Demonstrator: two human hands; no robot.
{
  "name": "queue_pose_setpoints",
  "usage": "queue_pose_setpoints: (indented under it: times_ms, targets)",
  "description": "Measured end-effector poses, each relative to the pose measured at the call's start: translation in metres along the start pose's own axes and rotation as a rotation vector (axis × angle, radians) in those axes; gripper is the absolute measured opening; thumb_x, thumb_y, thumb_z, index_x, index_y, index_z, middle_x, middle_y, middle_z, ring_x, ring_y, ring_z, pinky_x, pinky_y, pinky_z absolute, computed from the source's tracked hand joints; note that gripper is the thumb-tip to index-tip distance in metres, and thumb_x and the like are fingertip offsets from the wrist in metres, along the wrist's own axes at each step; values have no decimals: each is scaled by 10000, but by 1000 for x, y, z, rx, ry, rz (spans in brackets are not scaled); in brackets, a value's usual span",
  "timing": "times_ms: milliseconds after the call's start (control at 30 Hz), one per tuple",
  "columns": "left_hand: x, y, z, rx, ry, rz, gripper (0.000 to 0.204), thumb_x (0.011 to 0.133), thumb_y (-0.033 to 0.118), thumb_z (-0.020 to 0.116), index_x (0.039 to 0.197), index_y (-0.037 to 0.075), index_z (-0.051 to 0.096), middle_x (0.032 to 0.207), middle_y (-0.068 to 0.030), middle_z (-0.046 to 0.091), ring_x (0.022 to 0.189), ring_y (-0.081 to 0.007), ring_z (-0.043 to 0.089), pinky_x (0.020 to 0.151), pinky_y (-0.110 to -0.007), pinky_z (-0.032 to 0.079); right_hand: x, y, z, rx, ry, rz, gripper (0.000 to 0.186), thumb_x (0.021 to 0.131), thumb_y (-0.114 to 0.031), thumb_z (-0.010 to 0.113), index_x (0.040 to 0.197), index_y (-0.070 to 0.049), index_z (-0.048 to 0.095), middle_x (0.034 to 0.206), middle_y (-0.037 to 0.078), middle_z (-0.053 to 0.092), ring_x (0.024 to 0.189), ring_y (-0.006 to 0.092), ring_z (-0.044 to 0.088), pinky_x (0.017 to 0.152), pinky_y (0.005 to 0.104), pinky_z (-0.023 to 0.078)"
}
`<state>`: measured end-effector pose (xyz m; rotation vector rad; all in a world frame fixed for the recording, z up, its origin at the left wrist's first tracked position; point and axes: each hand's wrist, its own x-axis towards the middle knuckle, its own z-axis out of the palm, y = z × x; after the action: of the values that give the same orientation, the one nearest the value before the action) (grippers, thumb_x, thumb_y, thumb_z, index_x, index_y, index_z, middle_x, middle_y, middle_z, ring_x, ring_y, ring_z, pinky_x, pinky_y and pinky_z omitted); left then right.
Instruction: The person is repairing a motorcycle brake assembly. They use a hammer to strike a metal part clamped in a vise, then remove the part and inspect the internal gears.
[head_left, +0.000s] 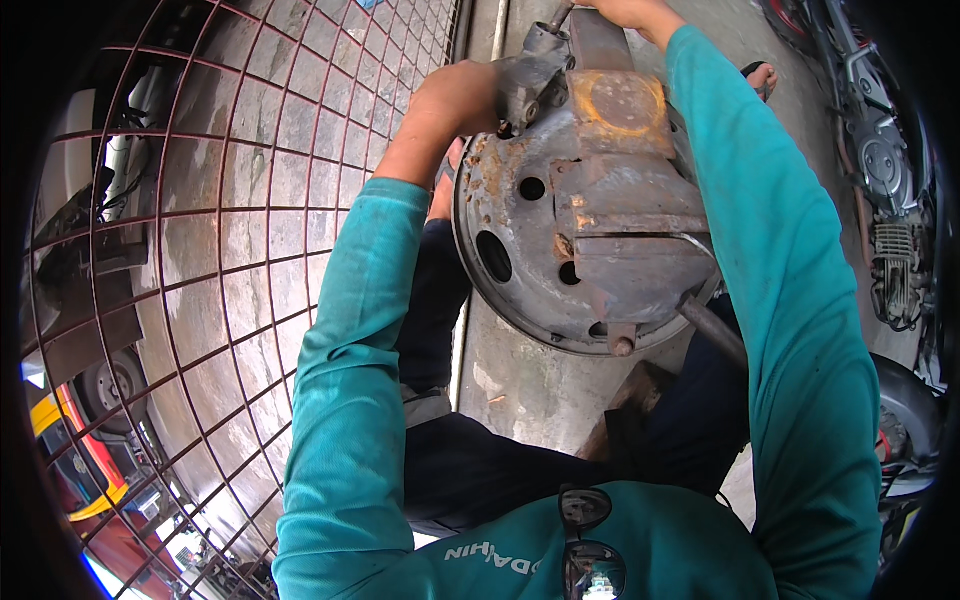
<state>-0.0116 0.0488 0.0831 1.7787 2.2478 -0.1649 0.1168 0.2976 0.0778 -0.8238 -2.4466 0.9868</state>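
Note:
A greasy grey metal casting (pixel 532 88) with bored holes sits at the far left side of a rusty bench vise (pixel 640 235). My left hand (pixel 457 98) is closed around the casting's left side; its fingertips are hidden behind the part. From the casting's top a short metal rod (pixel 562 14) sticks up. At the upper edge, my right hand (pixel 632 12) is at the rod's upper end and seems closed on it, though the picture cuts off most of its fingers. The vise is fixed on a worn steel wheel rim (pixel 510 290).
A red-brown wire mesh fence (pixel 220 210) runs along the left. On the right stands a motorcycle with its engine (pixel 885 170) exposed. The vise handle (pixel 712 330) points toward my right leg. Beneath the rim lies a wooden block (pixel 630 400). Sunglasses (pixel 588 540) hang on my shirt.

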Motion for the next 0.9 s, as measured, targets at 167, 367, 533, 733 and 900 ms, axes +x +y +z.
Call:
queue_pose_setpoints:
  times_ms: [167, 367, 533, 733, 900]
  targets:
    - [2, -4, 4, 18, -2, -3, 489, 668, 150, 792, 1127, 37, 667, 986, -209, 739, 975, -398, 717, 868, -488, 590, 0, -2, 0, -29, -12, -17, 240, 850, -199, 779, 1024, -32, 781, 991, 171, 774, 936, 271, 728, 856, 396, 554]
    - [3, -2, 4, 20, 29, 11, 476, 672, 153, 794, 1114, 29, 668, 964, -212, 738, 968, -397, 719, 862, -488, 591, 3, 2, -1, -27, -20, -19, 233, 850, -199, 779, 1017, -36, 782, 977, 165, 775, 931, 273, 729, 851, 398, 555]
    - [3, 0, 5, 47, 42, -9, 390, 702, 156, 816, 1069, 50, 741, 1029, -196, 758, 986, -367, 739, 855, -465, 609, 2, -2, 0, -119, 16, 10, 266, 838, -257, 789, 986, -35, 786, 963, 180, 771, 921, 293, 732, 843, 408, 560]
    - [-3, -4, 6, 57, 18, -30, 397, 702, 153, 813, 1079, 54, 736, 1028, -201, 756, 985, -372, 739, 853, -468, 609, 4, -7, 8, -92, 16, 65, 290, 837, -274, 773, 998, -33, 786, 975, 190, 769, 929, 302, 735, 848, 411, 564]
    - [2, 4, 0, 34, 30, -11, 429, 701, 162, 818, 1105, 57, 722, 1045, -203, 753, 1007, -376, 732, 862, -470, 606, 4, 7, -3, -9, 17, -53, 265, 849, -240, 757, 1014, -35, 787, 981, 178, 772, 931, 285, 736, 844, 403, 564]
